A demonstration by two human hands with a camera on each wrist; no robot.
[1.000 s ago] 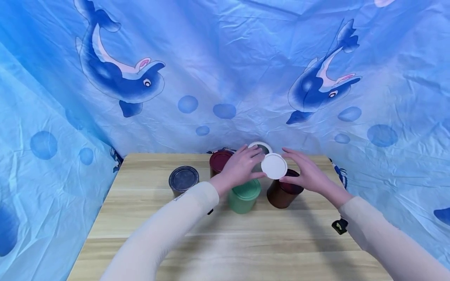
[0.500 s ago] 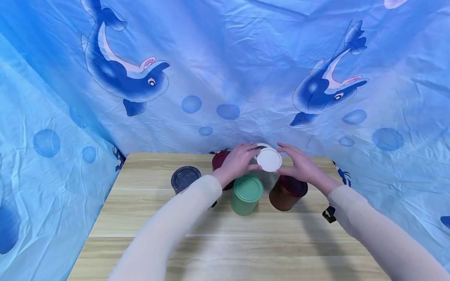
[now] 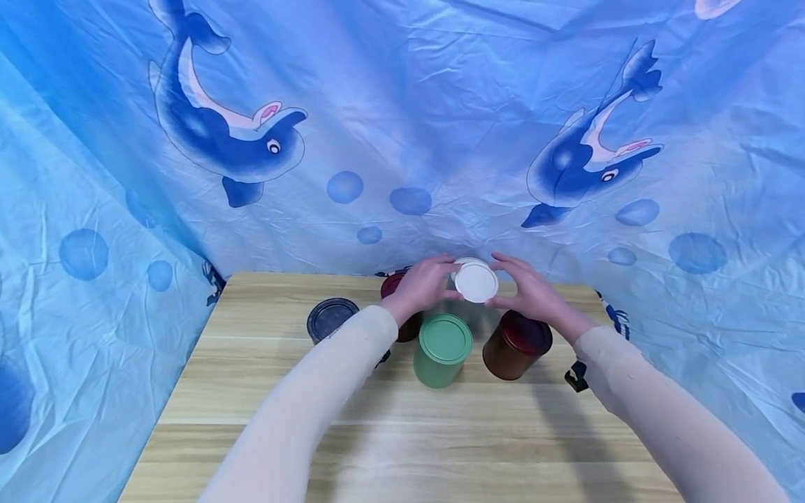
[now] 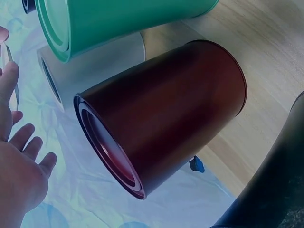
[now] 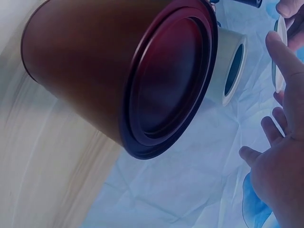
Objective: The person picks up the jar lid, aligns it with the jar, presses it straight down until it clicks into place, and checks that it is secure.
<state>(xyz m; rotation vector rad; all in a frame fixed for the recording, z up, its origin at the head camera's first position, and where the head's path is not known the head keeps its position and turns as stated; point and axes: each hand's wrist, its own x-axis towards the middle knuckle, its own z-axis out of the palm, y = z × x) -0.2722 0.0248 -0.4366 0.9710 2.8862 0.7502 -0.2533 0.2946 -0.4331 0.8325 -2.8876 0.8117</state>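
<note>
- Both hands have carried the white lid (image 3: 476,281) back toward the blue cloth (image 3: 402,140) since the earlier pictures; it was out over the brown can, and now it hangs above the white can (image 4: 95,64) at the far edge of the table (image 3: 402,433).
- Farthest left on the table stands a dark blue can (image 3: 331,319), apart from the hands.
- Next comes a dark red can (image 3: 397,307), partly hidden behind the left hand (image 3: 423,286).
- The left hand's fingers curl round the lid's left rim, thumb below and fingers above.
- The lid is a flat, plain white disc with a thin raised rim, tilted so that its face turns toward the head camera.
- Below the lid stands a green can (image 3: 442,349) with its green lid on, nearer to the person.
- The right hand (image 3: 527,295) pinches the lid's right rim with fingertips and thumb.
- A brown can (image 3: 516,344) with a dark red recessed top stands under the right wrist.
- Only the left wrist view shows the white can's side and open mouth, lying behind the green can (image 4: 118,21) and dark red can (image 4: 166,114).
- The right wrist view shows the brown can's (image 5: 118,76) recessed top close up, and the lid edge-on at the fingertips (image 5: 280,47).
</note>
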